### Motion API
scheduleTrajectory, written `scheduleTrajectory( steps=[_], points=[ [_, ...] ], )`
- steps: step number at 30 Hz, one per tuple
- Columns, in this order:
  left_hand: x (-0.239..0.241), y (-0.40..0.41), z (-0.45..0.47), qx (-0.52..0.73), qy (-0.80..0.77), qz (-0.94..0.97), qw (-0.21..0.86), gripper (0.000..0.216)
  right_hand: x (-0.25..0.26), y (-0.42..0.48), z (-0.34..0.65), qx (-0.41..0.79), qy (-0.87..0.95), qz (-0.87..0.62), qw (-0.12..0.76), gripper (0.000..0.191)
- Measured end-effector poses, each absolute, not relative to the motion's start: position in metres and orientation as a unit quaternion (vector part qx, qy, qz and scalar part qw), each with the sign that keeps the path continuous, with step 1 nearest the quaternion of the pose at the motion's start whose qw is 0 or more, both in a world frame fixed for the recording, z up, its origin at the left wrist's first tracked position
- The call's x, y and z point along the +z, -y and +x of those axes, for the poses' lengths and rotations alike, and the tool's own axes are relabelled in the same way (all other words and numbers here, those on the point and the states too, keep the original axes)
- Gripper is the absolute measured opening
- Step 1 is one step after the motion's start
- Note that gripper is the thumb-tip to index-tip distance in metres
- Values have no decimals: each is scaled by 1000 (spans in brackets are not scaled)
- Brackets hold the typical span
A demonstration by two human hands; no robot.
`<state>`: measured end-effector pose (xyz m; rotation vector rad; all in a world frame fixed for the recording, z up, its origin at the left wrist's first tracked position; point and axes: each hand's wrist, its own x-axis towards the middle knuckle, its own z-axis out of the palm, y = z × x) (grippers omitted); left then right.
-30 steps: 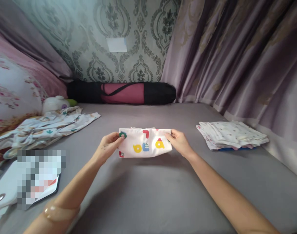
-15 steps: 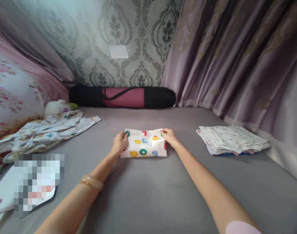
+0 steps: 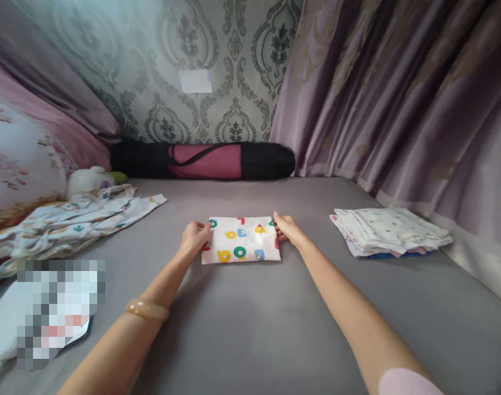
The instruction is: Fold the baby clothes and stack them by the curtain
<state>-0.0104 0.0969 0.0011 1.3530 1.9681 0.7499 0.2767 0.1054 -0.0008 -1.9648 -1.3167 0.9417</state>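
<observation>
One hand, my left [image 3: 194, 237], curls at the left edge of a white, letter-printed, folded rectangular cloth [image 3: 248, 241]; whether pinching, I cannot tell. Lying on a grey fabric sheet [image 3: 250, 329], the cloth should prove light, floppy, best held by both ends; at its right, my right hand [image 3: 290, 228] has thumb and fingers parted.

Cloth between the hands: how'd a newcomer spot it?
On the grey sheet, look between the left hand and the right hand. The folded cloth there is a flat white rectangle; unlike the stacked cloths and the rumpled cloth, it carries bold red, yellow, blue and green prints.
</observation>
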Motion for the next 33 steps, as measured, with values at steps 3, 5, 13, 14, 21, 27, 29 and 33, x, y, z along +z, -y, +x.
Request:
scheduleTrajectory(
  steps=[3,5,13,14,21,27,29,33],
  points=[
    [5,-78,-27,329,-691,477,432,55,8,-77,286,394,475,-718,323,34],
    [8,-62,-36,333,-664,479,468,63,13,-55,288,426,473,-692,339,25],
    [9,-33,-39,285,-649,495,503,73,15,-18,272,480,467,-672,316,22],
    [7,-33,-39,285,-645,495,507,73,13,-18,270,473,463,-680,315,24],
    [1,-29,-36,297,-637,504,502,60,-7,-19,270,323,537,-720,298,19],
    [-3,-27,-34,271,-649,572,422,49,-2,-11,263,190,611,-743,196,16],
    [-5,-28,-33,251,-656,601,380,43,4,-7,258,150,631,-747,147,18],
    [-8,-26,-35,204,-670,652,290,35,14,0,252,101,659,-742,68,22]
  ],
)
